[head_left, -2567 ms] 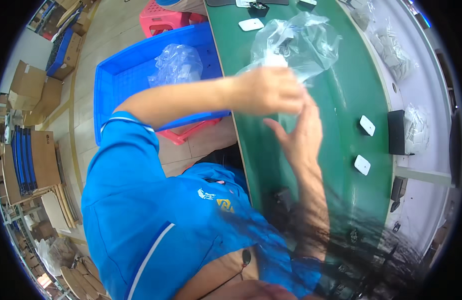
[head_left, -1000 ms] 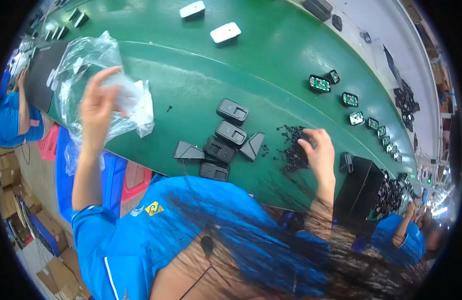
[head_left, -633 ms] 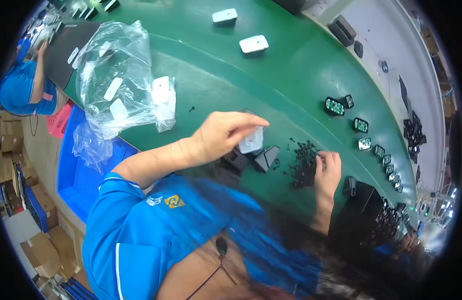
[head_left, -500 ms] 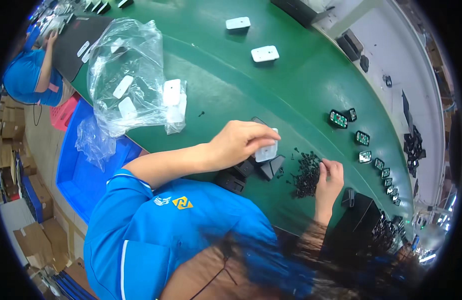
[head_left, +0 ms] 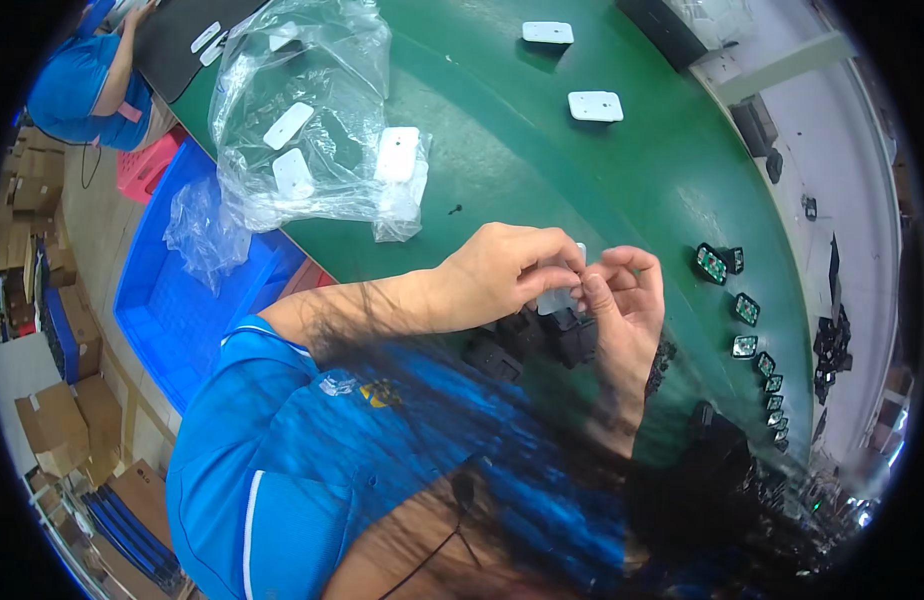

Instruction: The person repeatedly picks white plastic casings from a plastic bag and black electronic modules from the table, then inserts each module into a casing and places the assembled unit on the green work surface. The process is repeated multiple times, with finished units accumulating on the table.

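My left hand [head_left: 507,268] is closed on a white plastic cover [head_left: 555,300], most of it hidden behind the fingers. Against it my right hand [head_left: 627,310] meets the left fingertips, its thumb and forefinger pinched; whatever they hold is too small to make out. Just below the hands lie black plastic housings [head_left: 577,340], partly covered by hair and sleeve. A heap of small black parts [head_left: 664,362] shows past the edge of my right wrist. One loose small black part [head_left: 456,209] rests on the green table [head_left: 482,130].
To the left a clear plastic bag [head_left: 312,180] holds several white covers. Two more white covers [head_left: 595,106] stand farther off. A row of housings with green circuit boards [head_left: 746,309] curves along the right. Below the table's left edge is a blue bin [head_left: 182,300]; a co-worker [head_left: 82,90] sits beyond.
My right hand has left the heap of small black parts and come up to the cover beside my left hand. The whole view has shifted somewhat.
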Available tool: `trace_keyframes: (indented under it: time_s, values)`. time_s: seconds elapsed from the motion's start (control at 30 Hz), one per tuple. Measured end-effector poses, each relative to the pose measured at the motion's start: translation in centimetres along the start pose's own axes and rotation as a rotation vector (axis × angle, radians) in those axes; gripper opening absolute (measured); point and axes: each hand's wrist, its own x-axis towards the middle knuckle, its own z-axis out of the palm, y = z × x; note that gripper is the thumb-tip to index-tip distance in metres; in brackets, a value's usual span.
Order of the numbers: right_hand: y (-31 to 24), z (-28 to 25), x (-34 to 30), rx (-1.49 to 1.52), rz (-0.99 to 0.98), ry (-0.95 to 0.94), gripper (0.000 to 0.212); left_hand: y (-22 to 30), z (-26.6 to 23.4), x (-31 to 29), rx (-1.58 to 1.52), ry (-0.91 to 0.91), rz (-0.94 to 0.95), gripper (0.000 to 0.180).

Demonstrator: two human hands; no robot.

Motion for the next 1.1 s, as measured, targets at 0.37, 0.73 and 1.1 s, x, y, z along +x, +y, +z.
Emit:
trace_keyframes:
  time_s: [0.37, 0.73, 1.1]
  values:
    - [0.7, 0.3, 0.8, -0.639, -0.293, 0.114, 0.011, -0.6, -0.4, 0.4, -0.275, -0.013, -0.302, 0.012]
    - [1.4, 0.8, 1.3, -0.704, -0.444, 0.271, 0.007, -2.3, -0.9, 0.8, -0.638, 0.055, -0.463, 0.023]
    - [2.9, 2.7, 3.9, -0.429, -0.582, 0.373, 0.009, -1.1, -0.4, 1.7, -0.565, -0.019, -0.311, 0.027]
